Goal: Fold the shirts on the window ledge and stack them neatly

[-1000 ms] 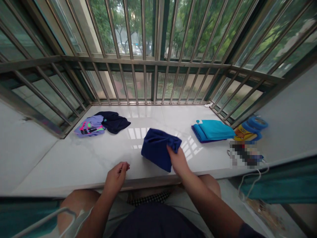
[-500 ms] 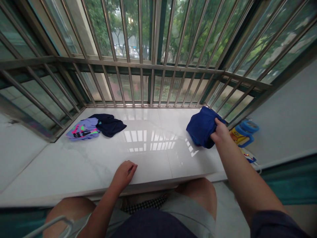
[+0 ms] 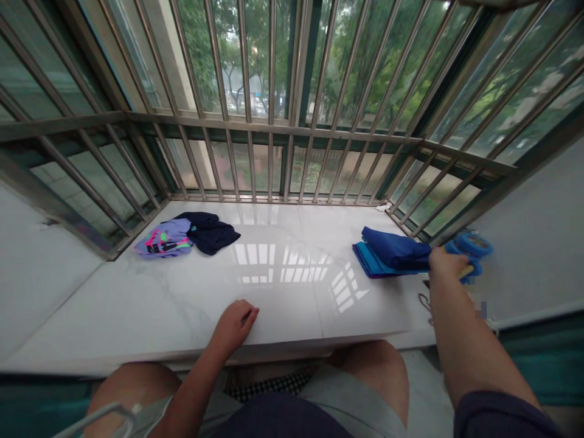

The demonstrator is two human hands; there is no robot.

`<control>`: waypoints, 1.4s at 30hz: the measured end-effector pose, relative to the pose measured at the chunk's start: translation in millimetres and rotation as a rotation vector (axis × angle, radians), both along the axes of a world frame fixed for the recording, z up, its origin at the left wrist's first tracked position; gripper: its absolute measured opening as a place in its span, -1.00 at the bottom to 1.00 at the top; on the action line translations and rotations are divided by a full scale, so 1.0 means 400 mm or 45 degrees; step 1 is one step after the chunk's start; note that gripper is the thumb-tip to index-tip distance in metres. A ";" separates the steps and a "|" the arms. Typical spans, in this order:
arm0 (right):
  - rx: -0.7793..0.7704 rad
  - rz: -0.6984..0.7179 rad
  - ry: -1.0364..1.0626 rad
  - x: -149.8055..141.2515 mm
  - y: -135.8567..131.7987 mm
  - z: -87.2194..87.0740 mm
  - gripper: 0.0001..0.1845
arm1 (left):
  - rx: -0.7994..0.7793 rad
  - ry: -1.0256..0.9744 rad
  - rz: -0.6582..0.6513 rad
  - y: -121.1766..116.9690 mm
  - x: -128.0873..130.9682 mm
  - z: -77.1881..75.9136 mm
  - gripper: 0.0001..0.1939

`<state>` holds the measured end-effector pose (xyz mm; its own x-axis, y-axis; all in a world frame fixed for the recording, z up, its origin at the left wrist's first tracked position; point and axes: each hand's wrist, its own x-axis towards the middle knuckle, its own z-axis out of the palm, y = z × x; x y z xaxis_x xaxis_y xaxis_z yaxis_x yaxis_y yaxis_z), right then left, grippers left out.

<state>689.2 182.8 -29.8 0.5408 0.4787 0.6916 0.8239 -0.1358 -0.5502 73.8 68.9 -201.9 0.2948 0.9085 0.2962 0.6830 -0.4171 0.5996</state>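
The royal-blue garment (image 3: 396, 247) looks folded and lies atop the turquoise cloth (image 3: 375, 263); the lavender printed garment (image 3: 166, 238) and dark navy garment (image 3: 214, 236), well left of that cloth, lie rumpled, apparently not yet folded. The right hand (image 3: 447, 264) is at the cloth's right end, whether pinching or relaxed I cannot tell; the left hand (image 3: 237, 322), left of the cloth, is loosely curled around nothing visible.

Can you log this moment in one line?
Right hand: at right end of folded dark-blue cloth; dark-blue cloth: atop bright-blue cloth; left hand: near front edge of white ledge; ledge's left: lavender garment, navy garment
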 end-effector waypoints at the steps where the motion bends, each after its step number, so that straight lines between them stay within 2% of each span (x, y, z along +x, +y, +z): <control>1: -0.001 -0.033 0.010 -0.008 -0.007 -0.016 -0.43 | -0.011 0.003 0.006 -0.001 0.002 0.000 -0.54; 3: -0.031 -0.020 -0.005 -0.051 -0.021 -0.060 -0.35 | -0.049 0.005 0.031 -0.001 0.003 -0.002 -0.55; 4: -0.067 0.050 -0.060 -0.089 -0.032 -0.090 -0.32 | -0.078 -0.001 0.053 0.004 0.002 -0.004 -0.57; 7: -0.219 0.472 -0.326 -0.265 -0.101 -0.212 -0.35 | -0.155 -0.014 0.206 0.055 -0.020 -0.005 -0.62; 10: -0.409 0.794 -0.449 -0.477 -0.212 -0.356 -0.42 | -0.101 0.073 0.487 0.174 -0.068 0.010 -0.72; 13: -0.613 0.909 -0.481 -0.634 -0.310 -0.463 -0.43 | -0.032 0.150 0.658 0.330 -0.128 0.041 -0.54; 15: -0.724 0.912 -0.479 -0.685 -0.345 -0.492 -0.46 | -0.033 0.206 0.742 0.421 -0.165 0.063 -0.42; 17: -0.783 0.888 -0.469 -0.701 -0.357 -0.493 -0.49 | -0.067 0.265 0.789 0.482 -0.189 0.079 -0.41; 20: -0.800 0.884 -0.476 -0.694 -0.353 -0.477 -0.48 | -0.117 0.331 0.756 0.512 -0.189 0.083 -0.57; 24: -0.792 0.880 -0.512 -0.686 -0.348 -0.473 -0.48 | -0.103 0.385 0.608 0.465 -0.115 0.058 -0.68; 27: -0.793 0.871 -0.513 -0.688 -0.348 -0.483 -0.48 | -0.078 0.400 0.453 0.374 -0.021 0.032 -0.71; 29: -0.801 0.876 -0.493 -0.690 -0.347 -0.486 -0.47 | -0.072 0.400 0.336 0.278 0.050 0.012 -0.75; 31: -0.805 0.888 -0.462 -0.696 -0.346 -0.480 -0.40 | -0.068 0.378 0.198 0.156 0.117 -0.007 -0.76; 34: -0.884 1.022 -0.428 -0.710 -0.346 -0.453 -0.22 | -0.037 0.144 -0.202 -0.031 0.189 -0.026 -0.72; 36: -1.019 1.162 -0.409 -0.721 -0.347 -0.428 -0.16 | -0.128 0.002 -0.396 -0.119 0.201 -0.026 -0.69; 37: -1.086 1.208 -0.392 -0.725 -0.349 -0.416 -0.17 | -0.188 -0.051 -0.434 -0.144 0.195 -0.023 -0.67; 39: -1.161 1.245 -0.337 -0.732 -0.354 -0.397 -0.21 | -0.259 -0.116 -0.383 -0.156 0.165 -0.012 -0.64; 42: -1.137 1.389 -0.233 -0.740 -0.376 -0.382 -0.20 | -0.167 -0.154 -0.158 -0.102 0.106 -0.001 -0.57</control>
<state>393.0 32.4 -182.4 -0.4402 0.8969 -0.0410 0.7888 0.3645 -0.4950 116.0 28.0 -202.2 0.3765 0.9004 0.2180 0.5508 -0.4068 0.7288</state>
